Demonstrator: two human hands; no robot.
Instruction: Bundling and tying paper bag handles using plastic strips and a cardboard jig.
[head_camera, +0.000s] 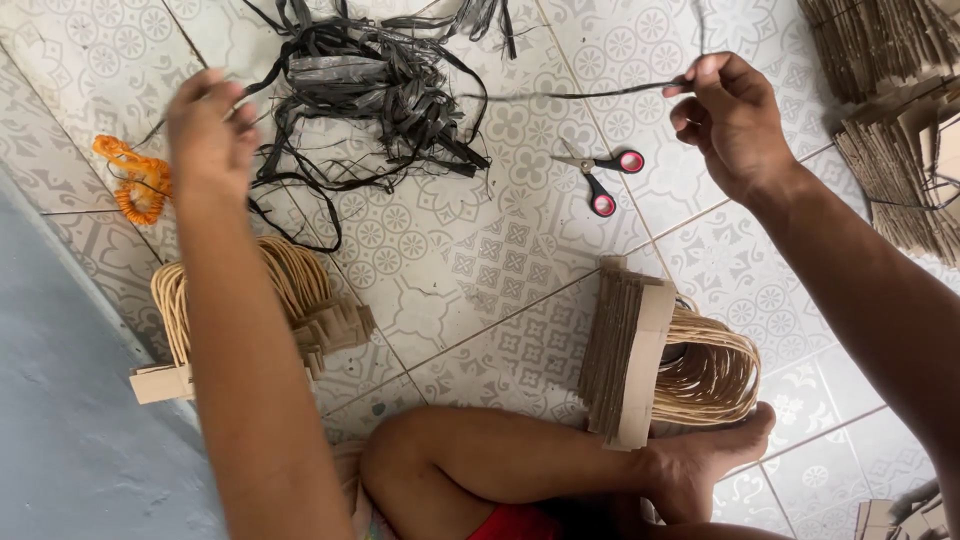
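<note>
We've got L hand (207, 125) & R hand (733, 120) wide apart, each pinched on the black strip (560, 96); keep it taut, clear of tangle (370, 80) at 12 o'clock.

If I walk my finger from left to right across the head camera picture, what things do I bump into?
Orange cord → left hand → black strips → scissors → right hand → cardboard stacks.
</note>
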